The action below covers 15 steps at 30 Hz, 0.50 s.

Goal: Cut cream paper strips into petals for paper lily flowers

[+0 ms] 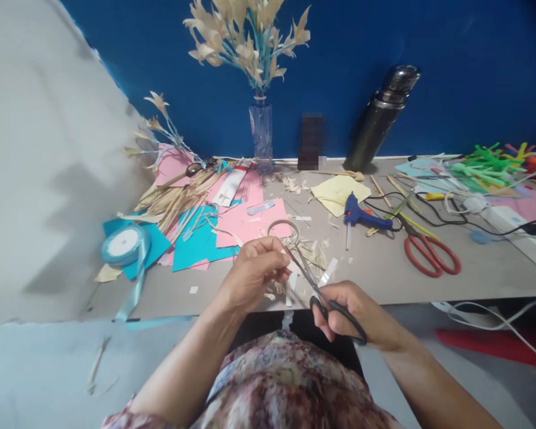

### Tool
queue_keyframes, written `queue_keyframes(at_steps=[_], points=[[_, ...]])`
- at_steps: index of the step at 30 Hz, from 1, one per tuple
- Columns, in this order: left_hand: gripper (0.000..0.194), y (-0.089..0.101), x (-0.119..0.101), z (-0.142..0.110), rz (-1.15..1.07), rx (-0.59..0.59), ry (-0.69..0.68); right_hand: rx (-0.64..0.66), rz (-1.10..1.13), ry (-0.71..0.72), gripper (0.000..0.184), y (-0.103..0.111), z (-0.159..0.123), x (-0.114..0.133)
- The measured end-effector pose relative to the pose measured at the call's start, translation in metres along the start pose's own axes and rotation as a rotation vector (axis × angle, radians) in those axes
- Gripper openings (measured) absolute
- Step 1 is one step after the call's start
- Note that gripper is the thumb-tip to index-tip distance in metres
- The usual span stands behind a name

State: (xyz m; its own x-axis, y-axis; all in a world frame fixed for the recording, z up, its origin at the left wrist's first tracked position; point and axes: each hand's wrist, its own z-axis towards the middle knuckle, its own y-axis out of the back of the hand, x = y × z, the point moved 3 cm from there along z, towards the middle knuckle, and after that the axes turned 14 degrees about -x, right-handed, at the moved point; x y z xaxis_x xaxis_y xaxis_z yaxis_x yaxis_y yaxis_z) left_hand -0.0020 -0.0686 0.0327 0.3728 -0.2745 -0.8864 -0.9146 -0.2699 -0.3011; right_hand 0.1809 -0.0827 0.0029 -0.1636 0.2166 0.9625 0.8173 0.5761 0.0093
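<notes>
My right hand point(346, 307) grips black-handled scissors point(310, 277), with fingers in the loops. The blades point up and left, their tips close to my left hand point(256, 271). That hand is closed in a pinch; what lies between its fingertips is too small to make out. A ring-shaped roll point(298, 233) lies just beyond the left fingers. Pale dry scraps point(315, 253) are scattered on the table beneath the blades, with a shiny clear strip point(328, 271) beside them.
A ribbon roll point(125, 244), dry husks point(178, 199) and a pink sheet point(245, 223) are at left. At back stand a flower-filled bottle point(261, 128) and a leaning flask point(377, 122). A blue glue gun point(361, 213), red-handled scissors point(431, 255) and a power strip point(513, 223) lie right.
</notes>
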Motion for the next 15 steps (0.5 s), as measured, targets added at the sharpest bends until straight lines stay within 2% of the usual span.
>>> queue_keyframes(at_steps=[5,15], points=[[0.021,-0.0004,-0.0035,-0.0007,0.079,-0.038,-0.067,-0.009,-0.042,-0.026,0.041,0.0030,-0.0006,-0.0026],[0.021,0.0025,-0.0008,0.0004,0.125,-0.048,-0.080,-0.032,-0.068,-0.077,0.047,0.0042,0.0003,-0.0052]])
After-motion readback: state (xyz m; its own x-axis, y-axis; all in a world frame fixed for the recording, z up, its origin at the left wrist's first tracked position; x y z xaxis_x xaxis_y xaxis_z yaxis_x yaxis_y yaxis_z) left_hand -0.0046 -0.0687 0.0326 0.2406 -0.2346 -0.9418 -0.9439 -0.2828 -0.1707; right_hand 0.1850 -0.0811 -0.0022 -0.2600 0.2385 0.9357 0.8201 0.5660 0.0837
